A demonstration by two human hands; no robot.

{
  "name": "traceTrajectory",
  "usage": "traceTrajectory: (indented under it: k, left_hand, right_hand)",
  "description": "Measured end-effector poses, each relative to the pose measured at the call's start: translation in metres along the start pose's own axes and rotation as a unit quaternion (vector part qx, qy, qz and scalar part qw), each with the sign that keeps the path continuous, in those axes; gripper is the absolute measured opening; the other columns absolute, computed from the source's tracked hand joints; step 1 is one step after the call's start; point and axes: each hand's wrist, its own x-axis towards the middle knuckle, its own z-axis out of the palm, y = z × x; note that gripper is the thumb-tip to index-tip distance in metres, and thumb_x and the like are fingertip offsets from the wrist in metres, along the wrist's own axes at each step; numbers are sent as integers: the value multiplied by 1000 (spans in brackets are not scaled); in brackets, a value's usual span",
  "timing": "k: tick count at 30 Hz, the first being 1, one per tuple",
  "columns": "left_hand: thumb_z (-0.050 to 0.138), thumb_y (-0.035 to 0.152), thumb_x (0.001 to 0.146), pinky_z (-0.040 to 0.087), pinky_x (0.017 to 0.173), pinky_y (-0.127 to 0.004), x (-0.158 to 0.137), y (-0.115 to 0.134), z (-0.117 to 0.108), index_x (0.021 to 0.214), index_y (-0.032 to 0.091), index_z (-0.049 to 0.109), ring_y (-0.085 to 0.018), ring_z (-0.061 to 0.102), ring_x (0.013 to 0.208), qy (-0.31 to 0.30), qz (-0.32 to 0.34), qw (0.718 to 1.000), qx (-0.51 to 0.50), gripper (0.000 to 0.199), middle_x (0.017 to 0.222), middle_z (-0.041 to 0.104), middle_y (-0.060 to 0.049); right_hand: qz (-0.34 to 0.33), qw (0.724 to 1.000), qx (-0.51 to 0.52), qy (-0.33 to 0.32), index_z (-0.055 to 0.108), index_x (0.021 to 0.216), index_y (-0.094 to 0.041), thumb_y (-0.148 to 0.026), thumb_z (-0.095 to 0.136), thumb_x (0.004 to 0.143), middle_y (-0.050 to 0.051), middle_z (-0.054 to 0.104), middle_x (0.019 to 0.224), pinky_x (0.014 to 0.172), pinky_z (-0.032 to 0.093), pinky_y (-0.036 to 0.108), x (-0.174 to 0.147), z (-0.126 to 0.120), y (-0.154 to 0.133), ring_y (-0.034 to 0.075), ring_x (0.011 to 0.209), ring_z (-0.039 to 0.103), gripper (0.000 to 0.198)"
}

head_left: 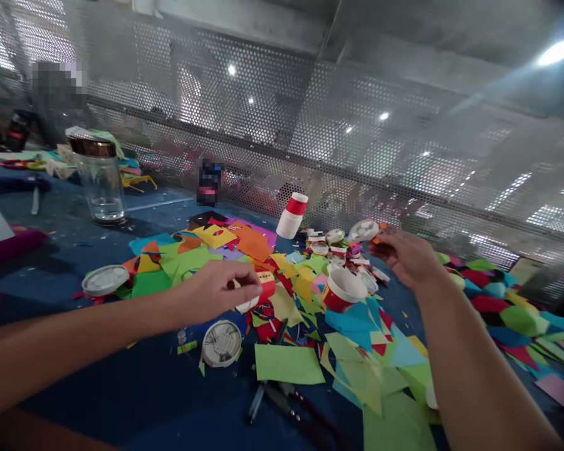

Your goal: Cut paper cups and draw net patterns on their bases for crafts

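Note:
My left hand (225, 288) is closed, with thumb and fingers curled against a red and white paper cup (266, 287); part of that cup is hidden behind the hand. Over on the right, my right hand (399, 254) pinches the edge of a white round cup bottom (364, 230) above a heap of similar pieces. Orange scraps show by its fingertips. Between the hands stands an open red and white paper cup (345, 288) among coloured paper scraps (305, 282). Another white round cup bottom (222, 343), with dark marks, lies below my left hand.
A stack of paper cups (292, 216) stands tilted in view near the perforated metal screen (244, 113). Scissors (286, 404) and a pen (256, 401) lie in front, by a green sheet (289, 363). At the left are a glass jar (101, 181) and a white round piece (104, 280).

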Motion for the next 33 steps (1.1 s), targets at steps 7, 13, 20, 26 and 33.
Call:
traceTrajectory:
  k: [7,13,20,26,33]
  left_hand:
    - [63,42,86,41,59,-24,41,20,13,89,15,68,-14,56,69,22,-82,988,-127,27,78,66,-2]
    - [69,40,85,47,65,-26,47,28,16,100,14,67,-15,61,75,45,-101,969,-220,30,89,70,-5]
    - [66,29,88,46,70,-26,39,33,6,86,15,67,-12,58,70,61,-112,960,-247,14,79,68,0]
    - [65,27,87,47,72,-27,36,33,4,86,16,69,-13,61,73,36,-106,967,-229,11,80,70,-1]
    - [65,34,85,46,73,-31,33,31,8,82,16,68,-17,61,74,37,-85,978,-186,18,76,67,-1]
  right_hand:
    - [-32,980,166,-105,61,68,-18,-28,79,76,-3,62,65,64,55,28,-60,63,-32,13,61,62,22]
    - [-70,956,251,-133,61,63,-24,-26,76,64,-4,61,61,63,55,31,-97,101,-52,14,57,60,15]
    - [-62,946,267,-175,72,83,-24,-46,81,68,1,70,79,72,57,35,-115,114,-52,19,71,66,29]
    - [-40,957,253,-135,72,85,-23,-38,90,63,0,73,80,72,55,30,-120,116,-55,16,72,66,32]
    - [1,951,285,-117,71,78,-24,-34,85,67,-2,70,71,61,54,29,-129,125,-62,15,63,63,21]
